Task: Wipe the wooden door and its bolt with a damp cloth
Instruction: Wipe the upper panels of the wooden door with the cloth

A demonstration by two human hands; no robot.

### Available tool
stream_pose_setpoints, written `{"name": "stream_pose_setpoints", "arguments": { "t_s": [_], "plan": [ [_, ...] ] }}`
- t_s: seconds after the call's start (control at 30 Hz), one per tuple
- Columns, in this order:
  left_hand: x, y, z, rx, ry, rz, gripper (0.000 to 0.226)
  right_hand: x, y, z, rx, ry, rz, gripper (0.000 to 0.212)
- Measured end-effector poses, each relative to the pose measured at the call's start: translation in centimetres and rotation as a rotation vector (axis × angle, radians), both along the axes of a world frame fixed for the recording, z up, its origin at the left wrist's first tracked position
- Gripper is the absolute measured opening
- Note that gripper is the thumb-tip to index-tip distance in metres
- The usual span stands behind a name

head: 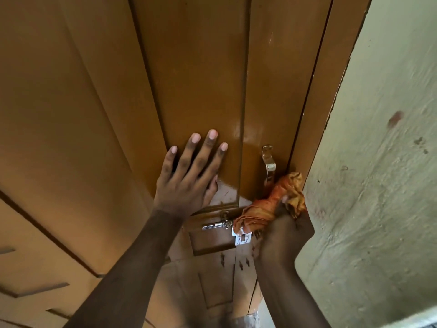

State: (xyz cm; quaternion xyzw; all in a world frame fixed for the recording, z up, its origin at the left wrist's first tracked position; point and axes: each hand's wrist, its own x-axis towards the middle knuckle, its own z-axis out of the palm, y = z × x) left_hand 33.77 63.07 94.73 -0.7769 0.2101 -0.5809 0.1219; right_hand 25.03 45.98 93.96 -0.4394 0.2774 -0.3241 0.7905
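A brown panelled wooden door [198, 67] fills the middle of the head view. My left hand [189, 176] lies flat on its panel, fingers spread, holding nothing. My right hand [283, 230] grips a bunched orange cloth [272, 204] pressed against the door's right edge, just under a clear door handle [268, 162]. A silver sliding bolt [216, 224] sits on the rail below my left hand, its right end covered by the cloth. A wet sheen shows on the door near the handle.
The brown door frame [335, 67] runs up the right side, and a rough pale green wall [383, 162] stands beyond it. A small white sticker [241, 238] is under the cloth. Another brown panelled surface [35, 233] lies at the left.
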Motion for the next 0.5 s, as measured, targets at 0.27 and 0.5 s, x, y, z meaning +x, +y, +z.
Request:
{"name": "stream_pose_setpoints", "arguments": {
  "t_s": [0.27, 0.5],
  "plan": [
    [-0.1, 0.0, 0.2, -0.002, 0.002, -0.002, 0.066, 0.9, -1.3, 0.0, 0.185, 0.169, 0.09, 0.008],
    [-0.2, -0.1, 0.3, 0.0, -0.014, -0.007, 0.066, 1.2, -0.9, 1.5, 0.303, 0.189, 0.162, 0.014]
  ]
}}
